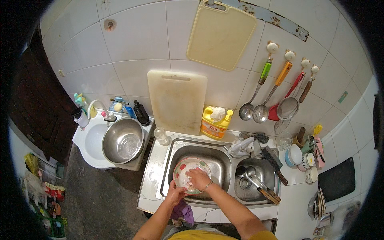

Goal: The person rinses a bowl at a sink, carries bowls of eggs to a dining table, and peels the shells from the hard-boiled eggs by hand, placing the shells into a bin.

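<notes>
Over the left basin of the steel double sink (pixel 218 160) is a white bowl (pixel 181 173) with a red and green pattern. My left hand (pixel 175 195) grips its near left rim, thumb at the edge. My right hand (pixel 199 180) reaches inside, fingers stretched apart against the bowl's inner side. Small pale pinkish bits show by those fingertips; what they are I cannot make out. A purple cloth (pixel 183 211) hangs at the counter's front edge below my left hand.
In the right basin lie a ladle and other long-handled utensils (pixel 260 185). A dark brush (pixel 274 164) rests along the sink's right edge. Behind stand a yellow pump bottle (pixel 215 123) and a cutting board (pixel 176 104). A steel basin (pixel 123 141) sits on the washbasin at left; small bowls (pixel 295 155) are at right.
</notes>
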`<state>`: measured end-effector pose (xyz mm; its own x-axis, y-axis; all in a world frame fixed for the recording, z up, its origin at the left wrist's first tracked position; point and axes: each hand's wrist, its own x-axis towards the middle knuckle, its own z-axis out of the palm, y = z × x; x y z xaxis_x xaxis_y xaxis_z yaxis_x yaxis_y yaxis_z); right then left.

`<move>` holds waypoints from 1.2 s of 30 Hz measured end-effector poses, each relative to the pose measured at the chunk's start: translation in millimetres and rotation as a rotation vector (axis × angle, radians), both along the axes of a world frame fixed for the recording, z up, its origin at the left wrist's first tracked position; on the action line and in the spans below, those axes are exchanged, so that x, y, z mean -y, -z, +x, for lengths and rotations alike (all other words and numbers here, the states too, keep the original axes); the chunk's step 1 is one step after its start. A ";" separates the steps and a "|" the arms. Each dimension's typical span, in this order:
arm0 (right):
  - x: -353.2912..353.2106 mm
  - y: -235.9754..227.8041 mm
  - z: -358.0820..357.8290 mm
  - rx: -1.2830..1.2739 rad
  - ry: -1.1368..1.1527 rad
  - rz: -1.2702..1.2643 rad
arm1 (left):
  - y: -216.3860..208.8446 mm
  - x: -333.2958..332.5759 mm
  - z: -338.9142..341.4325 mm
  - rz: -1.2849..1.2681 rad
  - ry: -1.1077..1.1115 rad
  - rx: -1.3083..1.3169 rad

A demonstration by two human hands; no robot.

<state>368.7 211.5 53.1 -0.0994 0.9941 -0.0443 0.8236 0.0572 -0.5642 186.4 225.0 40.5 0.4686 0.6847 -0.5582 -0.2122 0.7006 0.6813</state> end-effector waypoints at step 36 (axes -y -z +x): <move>21.7 83.5 -27.8 -0.695 0.516 0.357 | -27.7 -19.8 43.7 0.628 0.220 -0.459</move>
<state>340.9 189.8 -30.3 0.4685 0.8657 0.1760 0.2803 0.0433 -0.9589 230.0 244.8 68.2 0.4469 0.8530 -0.2697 0.2827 0.1513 0.9472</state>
